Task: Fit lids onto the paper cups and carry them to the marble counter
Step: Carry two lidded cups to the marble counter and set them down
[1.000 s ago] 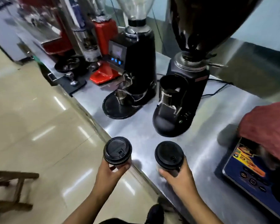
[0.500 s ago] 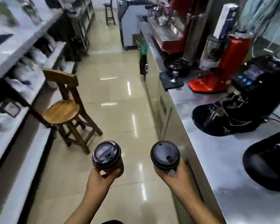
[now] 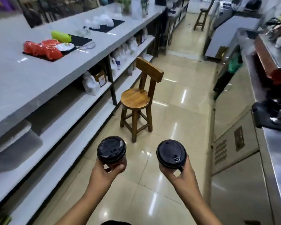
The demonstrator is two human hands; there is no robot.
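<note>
- Head view, nearest first: the left hand point(image 3: 107, 171) has fingers and thumb curled round the left cup point(image 3: 118, 161). The right hand point(image 3: 180, 174) is wrapped the same way round the right cup point(image 3: 162, 167). Both cups are held upright in the air, on the near side of the wooden chair point(image 3: 135, 98).
- The left lid point(image 3: 111, 149) and right lid point(image 3: 171, 153), both black, look seated all round, so lidding seems done.
- The carry and set-down are what's left. The marble counter point(image 3: 39, 75) runs left of the chair, and neither cup is on it.
- Shelves point(image 3: 88, 101) under that counter hold white jugs, just left of the chair.
- Glossy tiled floor point(image 3: 177, 111) runs past the chair, with a steel counter point(image 3: 279, 151) to the chair's right and a taller stool point(image 3: 201, 18) far beyond it.
</note>
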